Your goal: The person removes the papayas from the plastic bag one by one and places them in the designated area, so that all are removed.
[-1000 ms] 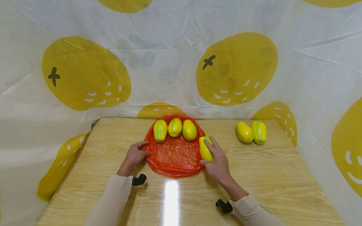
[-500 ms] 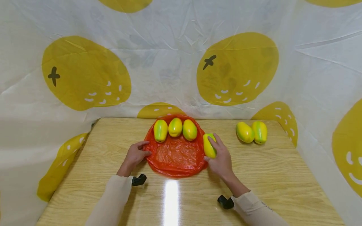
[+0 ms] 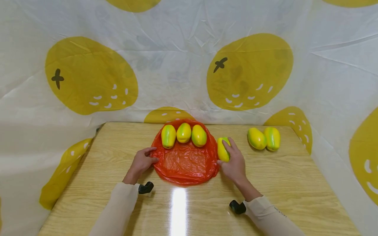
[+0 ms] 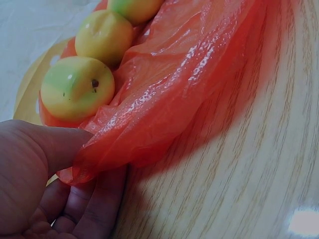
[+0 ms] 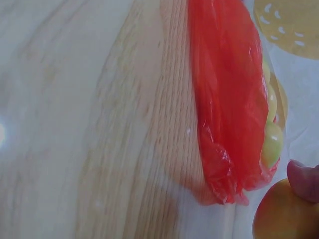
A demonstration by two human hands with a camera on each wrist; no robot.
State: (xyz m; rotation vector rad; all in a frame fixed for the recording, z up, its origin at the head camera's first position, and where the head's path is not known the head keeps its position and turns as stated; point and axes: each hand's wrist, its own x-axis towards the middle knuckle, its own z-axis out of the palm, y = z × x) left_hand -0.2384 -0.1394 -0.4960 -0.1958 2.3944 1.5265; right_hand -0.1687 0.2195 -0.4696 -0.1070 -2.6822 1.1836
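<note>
Since the earlier frames, the right hand (image 3: 234, 162) has carried its mango (image 3: 223, 149) off the right edge of the orange bag (image 3: 184, 164) and onto the bare surface (image 3: 295, 183) just beside it; the left hand (image 3: 141, 162) has kept its place.

Head view: right-hand fingers curl over the top and far side of the mango, thumb at its near end, so the grip is closed on the fruit. Three mangoes (image 3: 183, 134) lie in a row on the far part of the bag; two more mangoes (image 3: 263, 138) sit well to the right of it. The left hand presses the bag's left edge.

Left wrist view: thumb (image 4: 35, 164) above and fingers (image 4: 94, 209) below pinch the bag's (image 4: 189, 74) rim. The film looks thin, limp and slick, likely to slide or tear unless held at a gathered edge.

Right wrist view: a fingertip (image 5: 304, 180) rests on the mango (image 5: 284, 214) just right of the bag (image 5: 227, 104). Its skin looks smooth, glossy and firm, probably light; a wrap round its middle suits it best.
</note>
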